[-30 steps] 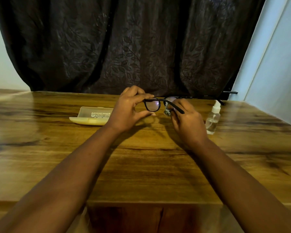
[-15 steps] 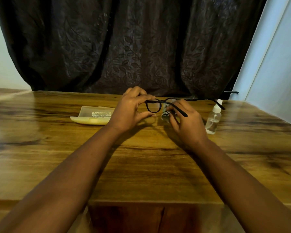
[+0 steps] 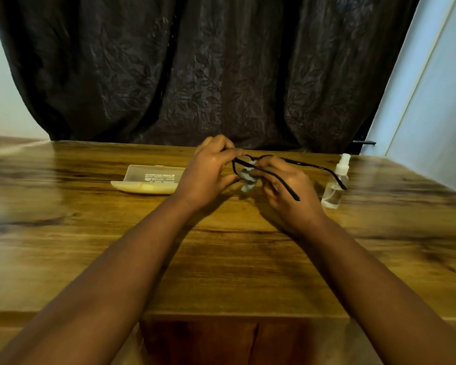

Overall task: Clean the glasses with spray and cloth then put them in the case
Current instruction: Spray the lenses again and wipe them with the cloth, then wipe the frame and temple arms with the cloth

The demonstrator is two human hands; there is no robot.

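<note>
Black-framed glasses point(image 3: 279, 177) are held above the far middle of the wooden table point(image 3: 221, 259), temples unfolded toward me and to the right. My left hand point(image 3: 208, 175) pinches the frame's left end between thumb and fingers. My right hand point(image 3: 287, 193) holds a small pale cloth point(image 3: 248, 181) against a lens, its fingers curled round it. An open cream glasses case point(image 3: 148, 180) lies on the table left of my hands. A small clear spray bottle point(image 3: 336, 185) with a white top stands upright to the right of my right hand.
A dark patterned curtain point(image 3: 208, 75) hangs behind the table's far edge. A pale wall or door point(image 3: 432, 101) runs along the right side. Bare tabletop stretches between my forearms and the near edge.
The cloth in my right hand has shifted leftward onto the lens nearer my left hand, and the glasses have tilted slightly. Case and bottle have stayed put.
</note>
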